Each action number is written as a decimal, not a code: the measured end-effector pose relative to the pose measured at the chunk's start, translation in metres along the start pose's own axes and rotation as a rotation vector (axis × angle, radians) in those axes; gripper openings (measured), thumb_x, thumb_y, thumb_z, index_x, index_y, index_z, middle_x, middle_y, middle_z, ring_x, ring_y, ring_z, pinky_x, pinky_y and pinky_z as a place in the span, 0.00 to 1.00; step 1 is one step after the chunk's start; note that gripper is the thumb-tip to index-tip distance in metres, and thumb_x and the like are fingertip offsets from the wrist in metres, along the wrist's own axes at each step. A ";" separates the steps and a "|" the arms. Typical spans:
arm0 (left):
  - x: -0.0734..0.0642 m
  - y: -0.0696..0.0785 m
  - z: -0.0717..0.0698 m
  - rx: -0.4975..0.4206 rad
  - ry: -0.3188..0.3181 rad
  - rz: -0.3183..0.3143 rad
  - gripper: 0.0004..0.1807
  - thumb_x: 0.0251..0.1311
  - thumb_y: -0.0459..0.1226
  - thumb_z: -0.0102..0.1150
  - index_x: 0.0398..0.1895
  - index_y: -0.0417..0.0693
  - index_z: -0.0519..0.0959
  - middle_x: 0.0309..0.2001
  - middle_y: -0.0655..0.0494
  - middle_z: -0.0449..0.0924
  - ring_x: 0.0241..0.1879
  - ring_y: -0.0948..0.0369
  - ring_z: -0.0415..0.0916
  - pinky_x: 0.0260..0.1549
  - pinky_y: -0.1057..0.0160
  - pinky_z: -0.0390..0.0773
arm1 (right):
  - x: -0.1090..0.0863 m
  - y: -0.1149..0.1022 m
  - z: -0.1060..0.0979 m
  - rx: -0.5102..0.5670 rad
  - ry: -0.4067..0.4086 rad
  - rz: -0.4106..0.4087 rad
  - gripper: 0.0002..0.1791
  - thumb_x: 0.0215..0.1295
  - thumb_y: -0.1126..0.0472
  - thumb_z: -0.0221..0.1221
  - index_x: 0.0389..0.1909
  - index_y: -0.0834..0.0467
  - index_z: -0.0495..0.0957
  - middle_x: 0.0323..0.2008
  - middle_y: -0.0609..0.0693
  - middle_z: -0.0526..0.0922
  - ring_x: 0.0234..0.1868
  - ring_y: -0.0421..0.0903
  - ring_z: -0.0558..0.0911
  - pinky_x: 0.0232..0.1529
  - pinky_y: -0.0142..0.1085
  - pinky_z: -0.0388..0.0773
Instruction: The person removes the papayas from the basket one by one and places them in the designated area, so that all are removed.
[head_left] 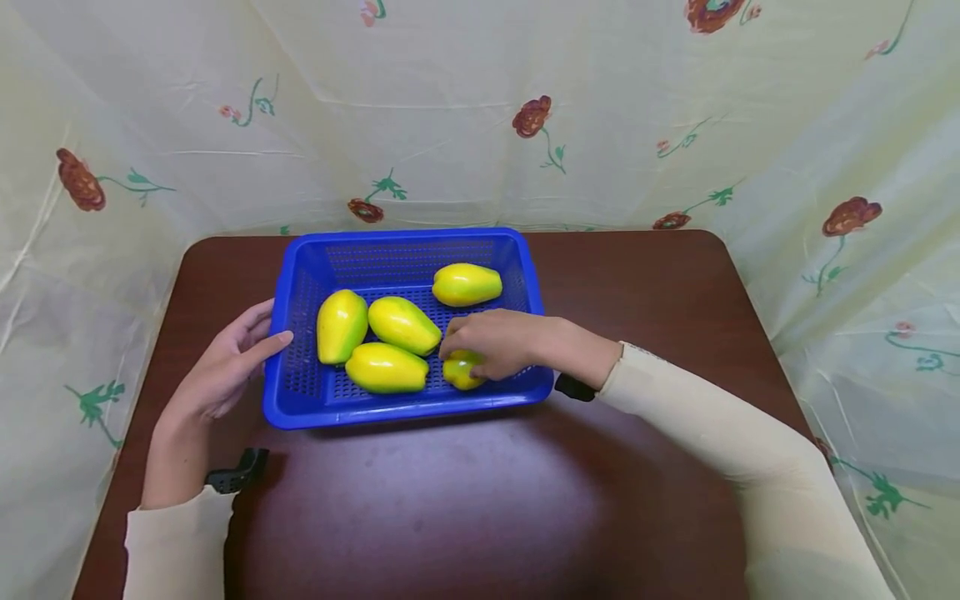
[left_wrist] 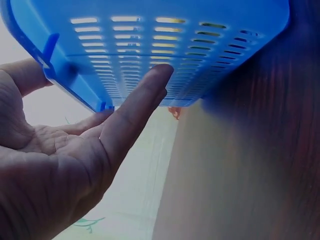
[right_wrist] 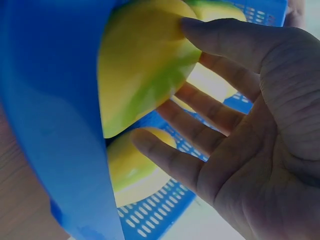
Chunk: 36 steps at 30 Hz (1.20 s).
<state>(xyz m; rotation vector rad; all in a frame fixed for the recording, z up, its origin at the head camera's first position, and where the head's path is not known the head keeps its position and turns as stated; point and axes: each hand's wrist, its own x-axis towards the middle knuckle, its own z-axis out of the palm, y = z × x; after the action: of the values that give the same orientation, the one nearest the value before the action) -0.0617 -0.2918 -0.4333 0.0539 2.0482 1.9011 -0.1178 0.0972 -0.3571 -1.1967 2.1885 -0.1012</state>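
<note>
Several glossy yellow-green papayas lie in a blue plastic basket (head_left: 405,410). My right hand (head_left: 498,340) reaches over the basket's right side and grips the papaya (head_left: 461,371) at the front right. In the right wrist view, the thumb presses on that papaya (right_wrist: 145,65), with fingers spread around its far side. My left hand (head_left: 232,362) holds the basket's left side, its thumb over the rim. Seen from the left wrist, fingers (left_wrist: 132,112) lie along the slotted outer wall. Another papaya (head_left: 467,285) sits alone at the back right; others, such as one papaya (head_left: 341,327), cluster at the left.
The basket stands on a dark brown wooden table (head_left: 420,508), towards its back edge. A pale curtain (head_left: 450,108) with red flowers hangs behind the table and along both sides. Black bands circle both wrists.
</note>
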 end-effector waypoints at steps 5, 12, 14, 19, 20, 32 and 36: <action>0.000 0.003 0.003 0.086 0.051 -0.032 0.41 0.78 0.40 0.57 0.86 0.47 0.49 0.63 0.65 0.73 0.53 0.71 0.84 0.46 0.72 0.87 | 0.004 0.001 0.002 -0.024 -0.011 0.011 0.30 0.71 0.62 0.66 0.73 0.51 0.75 0.70 0.52 0.78 0.68 0.48 0.79 0.72 0.45 0.76; 0.001 0.002 0.003 0.099 0.032 -0.046 0.39 0.80 0.42 0.54 0.84 0.38 0.51 0.61 0.68 0.74 0.52 0.73 0.84 0.47 0.73 0.86 | 0.008 0.001 0.001 -0.032 -0.029 0.026 0.35 0.69 0.67 0.65 0.76 0.51 0.72 0.71 0.52 0.78 0.69 0.49 0.78 0.72 0.45 0.76; 0.001 0.002 0.003 0.100 0.033 -0.051 0.39 0.80 0.43 0.54 0.84 0.38 0.51 0.60 0.69 0.75 0.51 0.73 0.84 0.46 0.73 0.86 | 0.010 0.000 0.000 -0.035 -0.034 0.031 0.36 0.68 0.69 0.64 0.76 0.50 0.72 0.71 0.52 0.77 0.68 0.49 0.78 0.71 0.45 0.77; 0.001 0.003 0.002 0.079 0.030 -0.063 0.39 0.80 0.43 0.54 0.84 0.37 0.51 0.60 0.68 0.77 0.50 0.71 0.86 0.45 0.70 0.88 | 0.015 -0.001 -0.002 -0.044 -0.052 0.033 0.36 0.68 0.72 0.62 0.77 0.50 0.71 0.71 0.52 0.78 0.68 0.49 0.78 0.72 0.44 0.76; 0.000 0.003 0.002 0.076 0.029 -0.066 0.39 0.80 0.43 0.54 0.84 0.37 0.51 0.60 0.68 0.77 0.50 0.71 0.86 0.45 0.70 0.88 | 0.016 -0.002 -0.003 -0.047 -0.055 0.029 0.36 0.69 0.72 0.62 0.77 0.50 0.71 0.70 0.52 0.78 0.68 0.49 0.78 0.72 0.44 0.77; -0.002 0.003 0.001 0.092 0.024 -0.075 0.39 0.80 0.44 0.54 0.84 0.37 0.51 0.60 0.65 0.76 0.50 0.71 0.86 0.46 0.70 0.88 | 0.025 -0.005 -0.009 -0.082 -0.091 0.034 0.35 0.73 0.62 0.64 0.79 0.47 0.67 0.70 0.55 0.78 0.64 0.51 0.79 0.69 0.45 0.78; -0.002 0.004 0.003 0.098 0.028 -0.073 0.40 0.80 0.44 0.54 0.84 0.37 0.50 0.60 0.65 0.76 0.50 0.71 0.85 0.47 0.71 0.87 | 0.025 -0.004 -0.007 -0.068 -0.103 0.024 0.37 0.73 0.62 0.64 0.80 0.47 0.66 0.70 0.56 0.77 0.59 0.50 0.79 0.66 0.44 0.79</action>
<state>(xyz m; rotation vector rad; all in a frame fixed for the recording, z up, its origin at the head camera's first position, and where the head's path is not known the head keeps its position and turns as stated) -0.0603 -0.2892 -0.4292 -0.0225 2.1311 1.7671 -0.1285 0.0738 -0.3621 -1.1857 2.1306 0.0441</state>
